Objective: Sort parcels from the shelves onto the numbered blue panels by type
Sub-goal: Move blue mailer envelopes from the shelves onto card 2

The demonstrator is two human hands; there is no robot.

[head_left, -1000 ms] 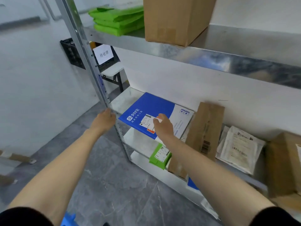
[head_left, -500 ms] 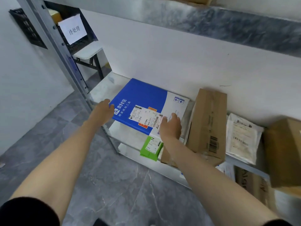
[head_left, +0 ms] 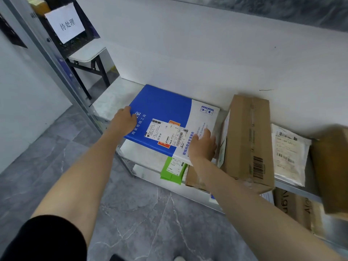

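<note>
A flat blue-and-white parcel (head_left: 165, 104) with a white shipping label lies on the left end of the metal shelf (head_left: 111, 97), its near edge overhanging. My left hand (head_left: 123, 119) grips its left near corner, fingers curled over the edge. Over at the near right corner my right hand (head_left: 202, 146) holds the parcel, fingers on top and thumb hidden. Just right of it lies a long brown carton (head_left: 248, 140), then a white poly mailer (head_left: 289, 153).
A green parcel (head_left: 172, 169) and more cartons sit on the lower shelf. Another brown box (head_left: 331, 170) is at the far right. The shelf's upright post (head_left: 56, 59) rises at left, with a chair (head_left: 84, 53) and a paper sign (head_left: 65, 23) behind it. Grey tiled floor lies below.
My left hand left the shelf post and moved right onto the parcel's left corner. My right hand slid from the label to the near right corner. The camera came closer and lower.
</note>
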